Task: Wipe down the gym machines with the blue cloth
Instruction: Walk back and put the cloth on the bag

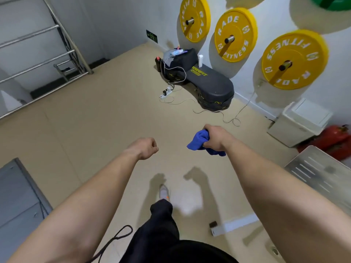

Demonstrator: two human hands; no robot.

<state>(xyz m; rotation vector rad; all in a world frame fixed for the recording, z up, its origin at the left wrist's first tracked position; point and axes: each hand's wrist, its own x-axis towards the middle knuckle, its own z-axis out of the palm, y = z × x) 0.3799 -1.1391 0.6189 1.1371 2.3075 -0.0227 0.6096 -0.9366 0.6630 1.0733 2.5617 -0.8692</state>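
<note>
Your right hand (214, 139) gripped the bunched blue cloth (199, 141) at one o'clock, above the floor (95, 120). Your left hand (146, 148), at eleven o'clock, was curled into a fist, holding nothing.

The person wears black trousers (161, 224) and a grey shoe (163, 192), perhaps orange-marked.

The blue cloth (200, 142) is seen as soft, fleecy fabric. The floor (95, 114) is finished smooth and mostly matt, with one shiny patch. The railing (28, 36) is made of polished metal, the yellow plates (235, 21) of matt, rubber-like material, and the slotted panel (321, 171) of brushed metal.
</note>
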